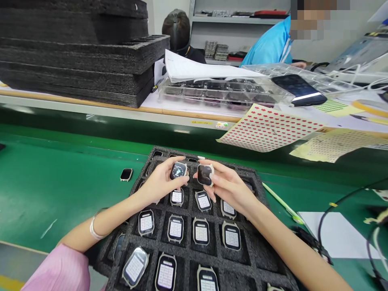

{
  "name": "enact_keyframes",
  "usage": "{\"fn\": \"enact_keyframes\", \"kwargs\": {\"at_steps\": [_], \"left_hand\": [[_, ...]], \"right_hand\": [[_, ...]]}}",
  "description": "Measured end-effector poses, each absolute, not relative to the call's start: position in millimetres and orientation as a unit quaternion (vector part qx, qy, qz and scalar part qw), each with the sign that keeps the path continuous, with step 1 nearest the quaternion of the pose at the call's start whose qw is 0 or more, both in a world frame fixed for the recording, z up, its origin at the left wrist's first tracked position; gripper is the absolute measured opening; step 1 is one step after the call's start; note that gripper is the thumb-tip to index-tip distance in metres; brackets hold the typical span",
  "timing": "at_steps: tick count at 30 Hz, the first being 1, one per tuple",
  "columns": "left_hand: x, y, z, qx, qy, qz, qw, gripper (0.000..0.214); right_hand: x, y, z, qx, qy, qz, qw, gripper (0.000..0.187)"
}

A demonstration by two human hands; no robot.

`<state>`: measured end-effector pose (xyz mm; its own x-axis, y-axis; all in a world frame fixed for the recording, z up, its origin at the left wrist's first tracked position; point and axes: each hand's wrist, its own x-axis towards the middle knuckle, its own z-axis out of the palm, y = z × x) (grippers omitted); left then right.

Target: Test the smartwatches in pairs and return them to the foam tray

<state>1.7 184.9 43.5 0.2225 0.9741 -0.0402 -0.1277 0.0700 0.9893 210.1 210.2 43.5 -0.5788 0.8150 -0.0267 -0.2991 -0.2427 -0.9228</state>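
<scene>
My left hand [165, 178] is closed around a smartwatch case [178, 171] whose lit screen shows a small graphic. Beside it, my right hand [228, 184] grips a second smartwatch case [205, 174], its screen dark. Neither watch has a strap. Both hands are above a black foam tray [218, 258] with square pockets. Several watches sit in those pockets, many with lit screens showing a white grid, such as one watch [201, 231] near the middle. Another foam tray lies partly hidden underneath.
A lone watch [126, 174] lies on the green mat [75, 173] to the left. A green pen [283, 204], white paper [342, 234] and cables are at right. Above, a shelf holds stacked black foam [72, 60], clear plastic trays [224, 93] and a phone [298, 89]. Two people sit beyond.
</scene>
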Motion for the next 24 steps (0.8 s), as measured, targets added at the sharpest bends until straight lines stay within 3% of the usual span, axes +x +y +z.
{"fn": "enact_keyframes", "kwargs": {"at_steps": [11,24], "left_hand": [[5,169,42,0.623,0.440,0.440,0.474,0.034],[5,162,45,0.651,0.428,0.408,0.476,0.033]], "right_hand": [[215,207,42,-0.195,-0.460,0.798,0.337,0.036],[216,201,39,-0.212,-0.487,0.775,0.343,0.039]]}}
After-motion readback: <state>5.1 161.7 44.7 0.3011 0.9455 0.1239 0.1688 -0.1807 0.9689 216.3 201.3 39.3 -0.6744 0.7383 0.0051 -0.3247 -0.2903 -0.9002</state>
